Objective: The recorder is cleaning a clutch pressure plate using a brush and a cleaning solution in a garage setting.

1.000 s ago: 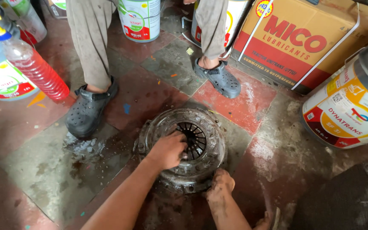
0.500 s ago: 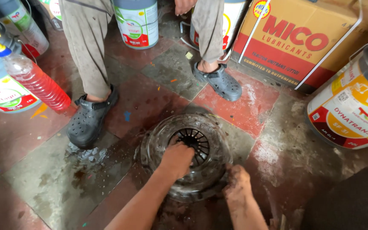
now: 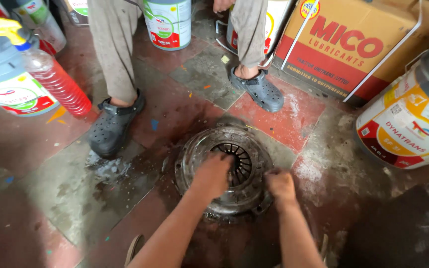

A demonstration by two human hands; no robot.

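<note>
With the left hand (image 3: 213,174) curled flat on the greasy clutch pressure plate (image 3: 224,168) and the right hand (image 3: 280,184) pinching its rim, oily fingers could easily slip onto those sharp spring fingers.

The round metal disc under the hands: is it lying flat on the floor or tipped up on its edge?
Flat. The round metal disc shows its full circular face and slotted centre upward, resting on the tiled floor.

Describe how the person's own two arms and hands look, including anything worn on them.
Both forearms are bare, with no sleeves in view. The left hand and the right hand wear no gloves, and no watch, ring or band shows. Both hands look smeared with dark, greasy grime, mostly on the knuckles and fingers. Each arm enters from the bottom edge of the view.
</note>
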